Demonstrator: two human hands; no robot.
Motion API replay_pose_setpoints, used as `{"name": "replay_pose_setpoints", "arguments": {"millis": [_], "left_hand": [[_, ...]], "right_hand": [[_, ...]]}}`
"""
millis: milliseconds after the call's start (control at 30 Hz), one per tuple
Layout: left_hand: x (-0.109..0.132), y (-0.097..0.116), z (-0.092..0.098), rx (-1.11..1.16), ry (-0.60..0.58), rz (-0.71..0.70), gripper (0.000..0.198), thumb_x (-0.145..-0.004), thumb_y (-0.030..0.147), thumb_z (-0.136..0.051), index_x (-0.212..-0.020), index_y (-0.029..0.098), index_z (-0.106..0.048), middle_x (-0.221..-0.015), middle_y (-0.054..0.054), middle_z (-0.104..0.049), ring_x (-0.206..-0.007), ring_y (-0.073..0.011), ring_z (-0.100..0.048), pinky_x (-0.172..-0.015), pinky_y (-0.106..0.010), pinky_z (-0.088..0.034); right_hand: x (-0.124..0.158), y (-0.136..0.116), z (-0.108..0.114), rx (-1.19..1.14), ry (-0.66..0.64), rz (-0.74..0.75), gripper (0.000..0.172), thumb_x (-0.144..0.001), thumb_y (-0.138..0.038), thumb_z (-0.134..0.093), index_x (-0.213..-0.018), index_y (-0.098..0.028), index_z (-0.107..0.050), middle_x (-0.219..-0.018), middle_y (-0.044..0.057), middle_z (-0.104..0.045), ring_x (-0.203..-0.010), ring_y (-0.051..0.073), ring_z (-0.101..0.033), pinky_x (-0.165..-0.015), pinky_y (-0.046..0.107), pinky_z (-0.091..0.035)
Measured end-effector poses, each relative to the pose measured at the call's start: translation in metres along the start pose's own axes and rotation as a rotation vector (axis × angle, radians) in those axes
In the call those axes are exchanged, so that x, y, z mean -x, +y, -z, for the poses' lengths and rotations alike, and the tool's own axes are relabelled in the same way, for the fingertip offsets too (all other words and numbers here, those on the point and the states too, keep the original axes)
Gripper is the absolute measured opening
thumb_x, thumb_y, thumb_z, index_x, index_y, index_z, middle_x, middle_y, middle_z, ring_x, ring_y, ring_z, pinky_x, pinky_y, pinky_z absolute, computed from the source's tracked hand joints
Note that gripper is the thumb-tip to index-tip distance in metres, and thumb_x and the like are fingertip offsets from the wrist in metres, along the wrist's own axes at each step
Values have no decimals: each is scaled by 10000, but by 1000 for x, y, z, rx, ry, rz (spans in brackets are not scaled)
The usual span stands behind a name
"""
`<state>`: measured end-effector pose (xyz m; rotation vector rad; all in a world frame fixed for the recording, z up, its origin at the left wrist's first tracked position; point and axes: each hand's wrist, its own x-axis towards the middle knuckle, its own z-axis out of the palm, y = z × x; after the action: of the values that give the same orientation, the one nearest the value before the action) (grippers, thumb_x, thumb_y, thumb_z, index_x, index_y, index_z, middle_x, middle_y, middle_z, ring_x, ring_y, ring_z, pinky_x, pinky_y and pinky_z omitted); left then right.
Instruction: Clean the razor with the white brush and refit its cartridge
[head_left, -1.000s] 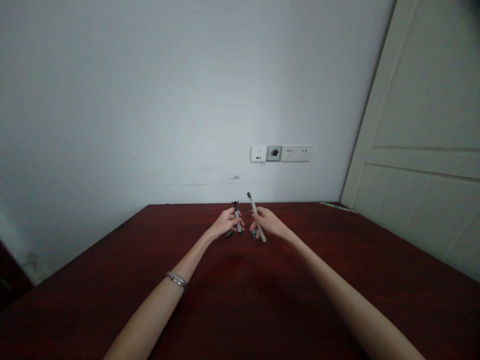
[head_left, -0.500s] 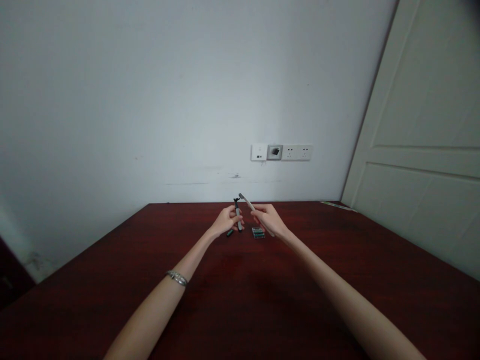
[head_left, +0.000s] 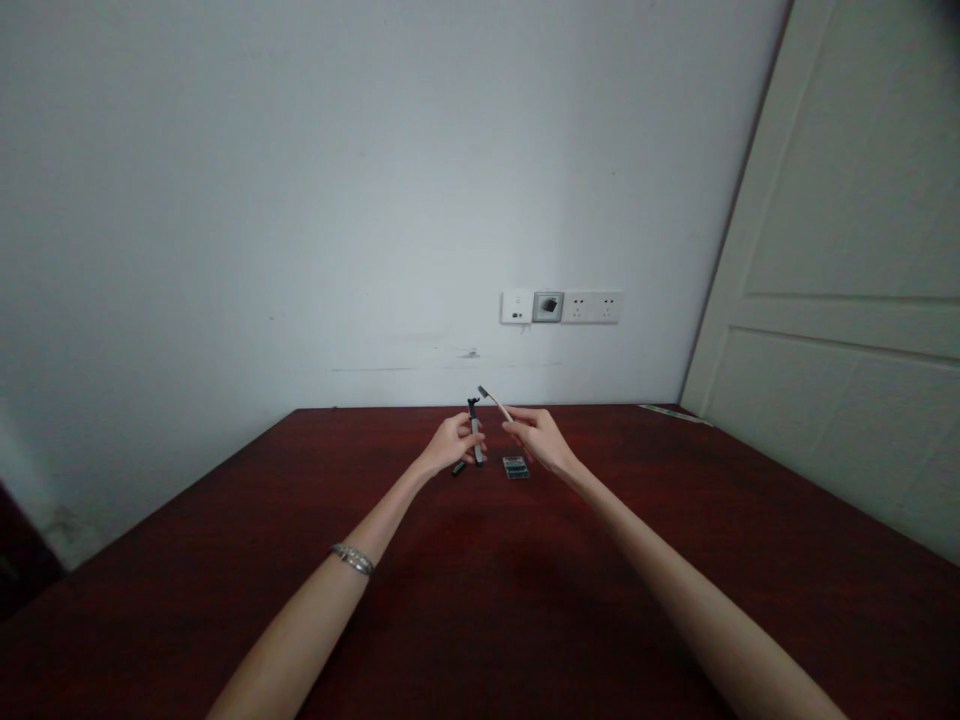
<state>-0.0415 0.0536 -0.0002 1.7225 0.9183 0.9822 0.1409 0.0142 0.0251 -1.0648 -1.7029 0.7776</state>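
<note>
My left hand (head_left: 450, 444) is closed round a short grey handle with a dark forked top (head_left: 474, 428), held upright over the dark red table (head_left: 480, 590). My right hand (head_left: 538, 440) grips a slim pale stick with a dark tip (head_left: 492, 400), its tip leaning left toward the top of the grey handle. A small dark piece (head_left: 458, 467) lies on the table just below my left hand. A small clear case with greenish contents (head_left: 514, 466) rests on the table under my right hand.
A white wall with a strip of sockets (head_left: 561, 306) stands behind the table's far edge. A pale door (head_left: 847, 280) stands to the right. A thin flat strip (head_left: 671, 412) lies at the table's far right corner. A bracelet (head_left: 352, 558) circles my left wrist.
My right hand has tilted the pale stick from nearly upright down and leftward, bringing its tip close to the grey handle's top, and uncovered the small case. My left hand has held still.
</note>
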Motion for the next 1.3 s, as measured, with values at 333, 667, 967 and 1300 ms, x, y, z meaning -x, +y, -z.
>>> {"name": "replay_pose_setpoints", "arguments": {"millis": [333,667,967,1300], "left_hand": [[0,-1,1,0,24,10,203,-781,210,-587,-921,150,-452,-670,-28,-634,-544,-158,-653,-429,-197,-483],[-3,-6,3,-39,67,-41,291,-717,269,-676,-888,140,-478,-620,-10,-625,-476,-145,-626,-405,-209,-493],[-3,-4,0,-73,102,-54,261,-722,235,-662,-898,134,-497,-631,-17,-634,-491,-152,-632,-397,-209,-488],[1,1,0,-56,51,-62,256,-720,242,-658,-887,147,-488,-652,-23,-641,-521,-161,-643,-416,-211,-486]], "right_hand": [[1,-8,0,141,22,133,444,-755,-347,-517,-1125,-131,-637,-500,-48,-408,-460,85,-317,-453,201,-284],[-4,-7,22,313,-63,205,460,-841,-489,-410,-918,-116,-668,-525,-28,-433,-512,101,-365,-489,200,-284],[-5,10,21,349,-93,174,471,-852,-500,-386,-901,-128,-671,-519,-35,-424,-516,103,-371,-490,200,-277],[-4,12,21,280,-93,120,482,-837,-538,-397,-878,-127,-646,-482,-39,-426,-463,98,-376,-461,205,-288]]}}
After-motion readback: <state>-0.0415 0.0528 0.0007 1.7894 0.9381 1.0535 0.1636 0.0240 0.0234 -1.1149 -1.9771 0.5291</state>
